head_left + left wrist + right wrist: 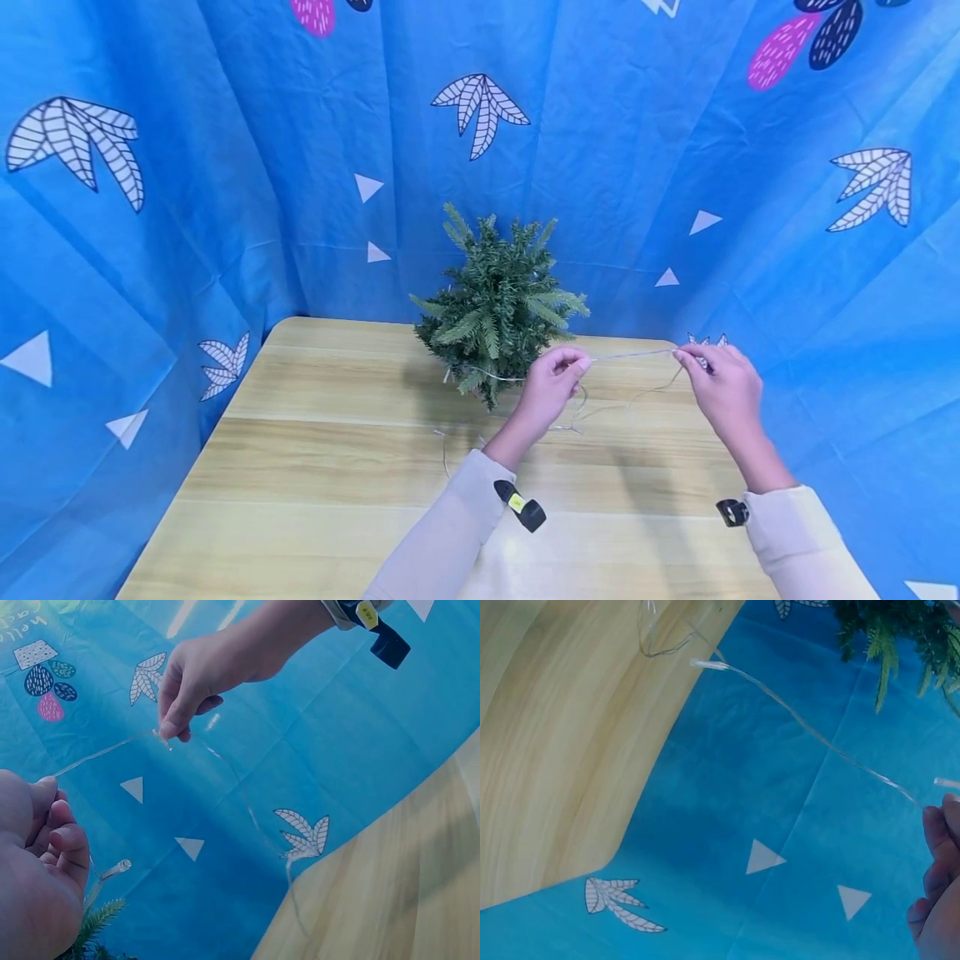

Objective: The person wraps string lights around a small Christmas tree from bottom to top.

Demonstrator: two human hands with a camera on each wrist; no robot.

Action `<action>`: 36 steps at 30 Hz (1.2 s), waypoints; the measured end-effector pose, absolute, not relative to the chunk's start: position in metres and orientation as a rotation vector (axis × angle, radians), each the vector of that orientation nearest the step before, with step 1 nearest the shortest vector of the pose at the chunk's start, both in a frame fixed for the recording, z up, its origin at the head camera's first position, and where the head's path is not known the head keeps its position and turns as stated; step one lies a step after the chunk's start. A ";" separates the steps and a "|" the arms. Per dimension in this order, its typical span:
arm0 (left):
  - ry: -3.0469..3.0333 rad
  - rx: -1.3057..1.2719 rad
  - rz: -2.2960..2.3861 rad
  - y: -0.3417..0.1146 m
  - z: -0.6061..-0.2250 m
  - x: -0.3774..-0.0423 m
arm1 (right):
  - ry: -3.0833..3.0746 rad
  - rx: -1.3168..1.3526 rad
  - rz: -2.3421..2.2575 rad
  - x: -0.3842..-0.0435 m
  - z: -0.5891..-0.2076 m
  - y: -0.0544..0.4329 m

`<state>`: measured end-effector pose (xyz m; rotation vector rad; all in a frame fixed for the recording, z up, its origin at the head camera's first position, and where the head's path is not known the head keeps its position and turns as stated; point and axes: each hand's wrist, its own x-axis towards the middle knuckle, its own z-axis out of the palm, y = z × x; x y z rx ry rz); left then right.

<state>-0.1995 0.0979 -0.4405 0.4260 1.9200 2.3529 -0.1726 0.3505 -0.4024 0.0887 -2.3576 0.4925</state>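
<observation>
A small artificial pine tree stands at the back of the table. My left hand, at the tree's lower right, pinches the thin clear wire of a string light between thumb and fingertips. Further right, my right hand pinches the same wire, and the stretch between the hands is nearly straight. Part of the wire crosses the front of the lower branches. In the left wrist view a small clear bulb shows beside the left hand. More wire hangs from the right hand toward the table.
Loose wire lies on the wooden table in front of the tree and beneath the left forearm. Blue patterned cloth hangs close behind the table and along both sides. Each wrist wears a black strap.
</observation>
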 end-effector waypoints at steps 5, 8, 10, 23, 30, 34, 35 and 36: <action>1.897 0.382 2.364 0.097 -0.444 -0.197 | -2.363 -0.033 0.620 -0.177 -0.403 0.356; 1.886 0.368 2.359 0.096 -0.447 -0.194 | -2.336 -0.089 0.695 -0.180 -0.402 0.359; 1.884 0.363 2.357 0.096 -0.449 -0.193 | -2.309 -0.103 0.739 -0.183 -0.401 0.361; 1.869 0.320 2.364 0.096 -0.462 -0.190 | -2.212 -0.254 0.975 -0.205 -0.365 0.375; 1.855 0.335 2.388 0.095 -0.462 -0.191 | -2.195 -0.346 1.023 -0.214 -0.343 0.386; 1.850 0.321 2.394 0.095 -0.463 -0.191 | -2.192 -0.386 1.058 -0.218 -0.334 0.390; 1.848 0.314 2.395 0.095 -0.463 -0.192 | -2.190 -0.393 1.064 -0.219 -0.331 0.391; 1.849 0.304 2.396 0.095 -0.464 -0.192 | -2.188 -0.403 1.072 -0.221 -0.329 0.392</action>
